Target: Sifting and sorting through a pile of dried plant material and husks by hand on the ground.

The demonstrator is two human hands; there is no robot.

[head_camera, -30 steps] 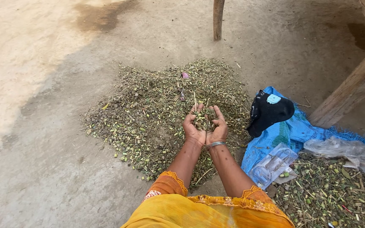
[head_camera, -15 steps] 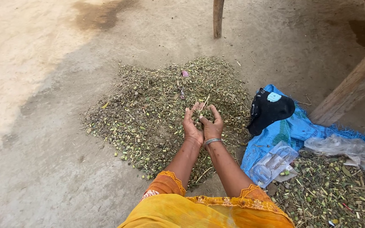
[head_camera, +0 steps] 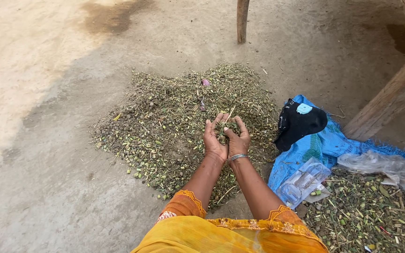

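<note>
— What have you got there?

— My left hand [head_camera: 214, 140] and my right hand [head_camera: 239, 139] are pressed together at the heels, fingers half curled into a cup, holding a small clump of chopped stalks and pods [head_camera: 224, 129]. The big heap [head_camera: 183, 117] it belongs with lies on the ground right under and beyond my fingertips

— How would you work that clump well?

— I'd say keep the palms snug so nothing slips out at the wrists, and rub lightly over the heap, so whatever drops lands back on it and not on the bare dirt floor [head_camera: 48, 178]

— What's off to the side?

— Well to the right of my fingers, a blue sack [head_camera: 329, 145] with a black cap [head_camera: 298, 122] on it, a clear plastic bag [head_camera: 303, 180], and a second spread of chopped bits [head_camera: 366, 215] nearer my knees

— Anything you can't make out?

— How much sits inside the cup — my fingers hide most of it. The wooden post [head_camera: 243, 18] past the heap and the slanting beam [head_camera: 394, 93] are both cut off by the frame
</note>
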